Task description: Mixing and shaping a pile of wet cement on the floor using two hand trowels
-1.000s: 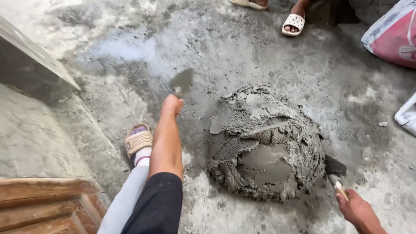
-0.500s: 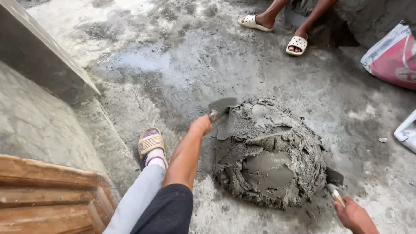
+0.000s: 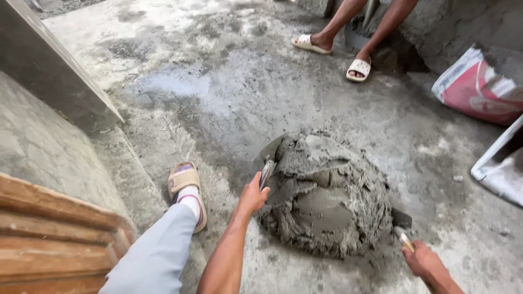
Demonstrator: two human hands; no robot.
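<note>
**Grey mortar, worked from two sides**

Wet grey mortar sits in a rounded heap (image 3: 324,198) on the concrete floor (image 3: 229,103), with a smoother hollow sunk into its middle. The left hand (image 3: 253,196) is closed around the handle of a trowel (image 3: 268,158), whose blade stands tilted against the heap's upper left edge, touching the mortar. The right hand (image 3: 422,258) is closed on the handle of a second trowel (image 3: 402,226); its dark blade is pushed in at the heap's lower right edge, partly buried.

Just left of the heap, the person's own foot rests on the floor in a tan sandal (image 3: 185,188), the grey trouser leg (image 3: 158,253) running down from it. Further left of the heap stand a rough plastered wall (image 3: 49,147) and stacked wooden boards (image 3: 49,234).

Beyond the heap, well apart, another person's feet stand in white sandals (image 3: 359,68). To the heap's upper right lies a red and white sack (image 3: 474,90), with a white sack (image 3: 501,166) below it.
</note>
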